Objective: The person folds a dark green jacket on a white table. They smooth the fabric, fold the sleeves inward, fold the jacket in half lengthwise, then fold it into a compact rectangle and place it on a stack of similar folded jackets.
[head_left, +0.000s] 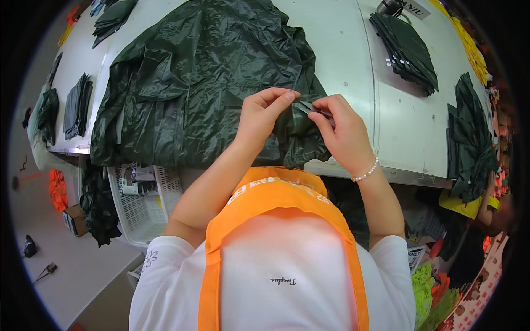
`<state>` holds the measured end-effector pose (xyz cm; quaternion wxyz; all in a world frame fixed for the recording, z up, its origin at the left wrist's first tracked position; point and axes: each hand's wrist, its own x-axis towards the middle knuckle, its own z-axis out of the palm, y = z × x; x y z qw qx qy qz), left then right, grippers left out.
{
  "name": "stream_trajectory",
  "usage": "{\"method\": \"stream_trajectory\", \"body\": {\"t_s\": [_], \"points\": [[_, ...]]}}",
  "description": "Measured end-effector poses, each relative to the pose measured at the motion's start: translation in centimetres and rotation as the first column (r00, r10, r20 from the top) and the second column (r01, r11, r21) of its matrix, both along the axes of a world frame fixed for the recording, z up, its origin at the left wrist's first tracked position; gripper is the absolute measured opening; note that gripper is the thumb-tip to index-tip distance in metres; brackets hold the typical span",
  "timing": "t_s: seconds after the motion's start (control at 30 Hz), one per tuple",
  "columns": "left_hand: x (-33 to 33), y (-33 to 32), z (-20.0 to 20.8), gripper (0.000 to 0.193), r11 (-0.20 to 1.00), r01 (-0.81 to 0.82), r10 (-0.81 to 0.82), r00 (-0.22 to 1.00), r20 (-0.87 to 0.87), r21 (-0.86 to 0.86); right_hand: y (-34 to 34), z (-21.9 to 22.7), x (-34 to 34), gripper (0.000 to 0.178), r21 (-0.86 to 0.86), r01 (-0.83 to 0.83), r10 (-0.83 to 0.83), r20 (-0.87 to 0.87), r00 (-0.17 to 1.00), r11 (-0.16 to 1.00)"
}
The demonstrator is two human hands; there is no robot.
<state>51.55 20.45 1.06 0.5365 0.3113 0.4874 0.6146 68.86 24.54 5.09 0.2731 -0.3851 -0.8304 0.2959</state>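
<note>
Dark-green garment (204, 83), orange apron (265, 208), white shirt (287, 248)

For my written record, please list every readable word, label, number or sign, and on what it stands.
I locate texts without copying them.
White shirt: small dark script, chest.
Orange apron: white characters, partly folded away.
Pale sign, top right: dark letters, partly hidden.
Printed paper in white basket: too small to read.
Leaflet, lower right: blurred.

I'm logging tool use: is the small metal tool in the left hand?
No, the right hand holds the small metal tool, over the dark green garment.
</note>
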Motion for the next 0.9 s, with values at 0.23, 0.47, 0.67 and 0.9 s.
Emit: {"method": "stream_trajectory", "body": {"t_s": [0.23, 0.47, 0.67, 0.9], "points": [[-0.4, 0.1, 0.1, 0.017, 1.0, -0.001, 0.0, 1.0, 0.029, 0.006, 0.4, 0.3, -1.0, 0.016, 0.129, -0.008, -0.002, 0.077, 0.997, 0.992], [-0.4, 0.1, 0.1, 0.017, 1.0, 0.004, -0.004, 1.0, 0.006, 0.006, 0.7, 0.3, -1.2, 0.016, 0.12, -0.026, 0.016, 0.081, 0.997, 0.992], [-0.6, 0.0, 0.1, 0.018, 1.0, 0.014, -0.014, 1.0, 0.015, 0.01, 1.0, 0.3, -0.7, 0.016, -0.016, -0.071, 0.071, -0.011, 0.997, 0.997], [-0.5, 0.0, 0.0, 0.02, 0.999, 0.043, -0.043, 0.999, 0.002, -0.028, 1.1, 0.7, -0.9, 0.016, 0.016, -0.083, 0.083, 0.034, 0.996, 0.996]]}}
